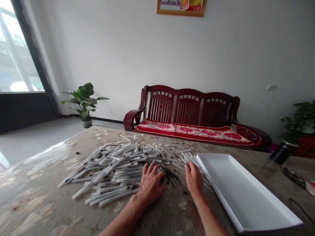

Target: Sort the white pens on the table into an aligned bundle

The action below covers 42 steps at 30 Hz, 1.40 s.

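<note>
A wide heap of pens [123,160] with pale, translucent barrels and dark ends lies across the table. My left hand [152,185] rests at the near right side of this heap, its fingers apart and touching the pens. Between my hands are small black pieces [173,174], perhaps pen caps or tips; they are too small to tell. My right hand [194,179] is closed, thumb against curled fingers, beside some loose pens [190,157] near the box's left wall. What it pinches, if anything, is hidden. A shallow white box [246,190] stands just right of that hand.
The patterned table cover [39,196] spreads to both sides. A black cylinder [283,152] and a dark cable [294,177] sit at the right. Beyond the table are a dark red wooden bench [187,108] with a red cover and a potted plant [85,101].
</note>
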Available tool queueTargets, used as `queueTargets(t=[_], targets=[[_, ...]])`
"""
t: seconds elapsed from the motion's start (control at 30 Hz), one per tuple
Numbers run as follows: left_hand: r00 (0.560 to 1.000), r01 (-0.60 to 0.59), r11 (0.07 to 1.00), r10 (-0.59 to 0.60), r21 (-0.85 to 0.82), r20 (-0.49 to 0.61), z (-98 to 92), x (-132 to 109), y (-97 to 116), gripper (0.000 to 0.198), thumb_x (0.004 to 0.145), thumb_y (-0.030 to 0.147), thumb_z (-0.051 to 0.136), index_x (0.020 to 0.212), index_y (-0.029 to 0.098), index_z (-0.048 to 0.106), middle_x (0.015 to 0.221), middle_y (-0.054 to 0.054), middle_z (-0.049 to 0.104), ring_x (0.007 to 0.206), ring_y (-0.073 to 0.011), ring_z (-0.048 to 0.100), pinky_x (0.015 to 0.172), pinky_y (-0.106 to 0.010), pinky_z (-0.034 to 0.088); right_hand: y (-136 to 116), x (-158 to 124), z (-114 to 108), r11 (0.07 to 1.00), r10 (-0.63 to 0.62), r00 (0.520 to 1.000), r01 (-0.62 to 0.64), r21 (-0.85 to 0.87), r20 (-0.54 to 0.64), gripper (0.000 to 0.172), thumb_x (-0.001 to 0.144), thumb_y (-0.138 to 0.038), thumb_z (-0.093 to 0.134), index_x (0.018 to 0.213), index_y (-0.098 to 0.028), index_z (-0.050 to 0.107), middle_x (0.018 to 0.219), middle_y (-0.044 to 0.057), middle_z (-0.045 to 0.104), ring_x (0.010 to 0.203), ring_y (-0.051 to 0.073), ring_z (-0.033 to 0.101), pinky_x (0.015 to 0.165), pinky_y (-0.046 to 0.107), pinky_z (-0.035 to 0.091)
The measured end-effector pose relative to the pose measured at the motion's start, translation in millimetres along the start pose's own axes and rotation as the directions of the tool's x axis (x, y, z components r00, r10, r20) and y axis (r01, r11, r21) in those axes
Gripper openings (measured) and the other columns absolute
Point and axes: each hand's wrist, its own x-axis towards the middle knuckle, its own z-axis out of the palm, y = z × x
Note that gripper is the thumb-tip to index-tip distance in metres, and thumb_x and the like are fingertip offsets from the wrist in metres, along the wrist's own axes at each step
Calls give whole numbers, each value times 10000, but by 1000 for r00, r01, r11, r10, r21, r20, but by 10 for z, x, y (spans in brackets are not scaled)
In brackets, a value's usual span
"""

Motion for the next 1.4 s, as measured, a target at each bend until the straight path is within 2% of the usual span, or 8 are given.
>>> queueTargets(t=[0.23, 0.37, 0.5, 0.8, 0.97, 1.2, 1.27, 1.4], targets=[[968, 118, 906, -196, -406, -156, 85, 54, 6, 346, 828, 308, 639, 1168, 262, 676, 1244, -83, 688, 1240, -297, 562, 1099, -513, 378, -340, -103, -4, 847, 95, 983, -163, 506, 157, 310, 908, -442, 457, 908, -202, 653, 654, 9, 619, 609, 182, 588, 567, 269, 476], [896, 193, 463, -443, -865, -38, 71, 129, 20, 409, 849, 455, 581, 1157, 198, 666, 1127, -104, 734, 1012, -256, 680, 866, -383, 539, -569, -205, -24, 803, -20, 944, -181, 567, 330, 303, 933, -440, 467, 954, -221, 676, 657, -13, 603, 626, 166, 576, 569, 244, 467], [868, 172, 46, -479, -984, 130, 21, 161, 87, 456, 751, 554, 689, 998, 172, 683, 987, -93, 759, 867, -227, 708, 743, -326, 564, -622, -236, -26, 819, -70, 905, -188, 542, 420, 361, 959, -459, 432, 997, -220, 700, 671, -6, 625, 620, 162, 579, 543, 236, 444], [772, 112, -177, -604, -978, 197, 63, 163, 114, 453, 628, 535, 806, 831, 159, 652, 824, -61, 765, 741, -203, 730, 708, -327, 593, -595, -233, 18, 923, -185, 926, 48, 382, 330, 231, 931, -292, 508, 979, -231, 725, 794, 19, 737, 712, 173, 670, 639, 239, 483], [697, 71, -184, -694, -980, 181, -46, 211, 44, 453, 590, 524, 819, 776, 165, 618, 754, -37, 752, 709, -198, 733, 665, -308, 593, -503, -228, 62, 949, -176, 961, 108, 295, 214, 222, 892, -240, 533, 996, -229, 729, 919, 51, 761, 853, 202, 704, 772, 281, 526], [773, 123, -149, -605, -981, 189, 35, 186, 74, 426, 666, 538, 772, 820, 172, 617, 847, -60, 755, 770, -196, 723, 740, -340, 585, -481, -194, 20, 939, -156, 976, 99, 330, 151, 299, 945, -337, 474, 1013, -216, 739, 1038, 91, 741, 1013, 236, 664, 923, 352, 507], [810, 143, 8, -576, -990, 112, 49, 167, 76, 396, 727, 554, 707, 834, 184, 618, 811, -40, 736, 734, -182, 697, 720, -327, 568, -502, -191, 3, 920, -88, 982, 16, 393, 167, 347, 957, -405, 450, 1003, -208, 732, 987, 87, 743, 949, 229, 675, 874, 331, 521], [892, 135, 579, -425, -804, -156, 17, 117, 61, 254, 852, 453, 584, 863, 213, 666, 786, -13, 676, 753, -170, 641, 736, -285, 513, -567, -207, -47, 842, 7, 970, -136, 522, 241, 445, 937, -561, 449, 997, -201, 703, 780, 44, 700, 746, 204, 655, 694, 277, 518]])
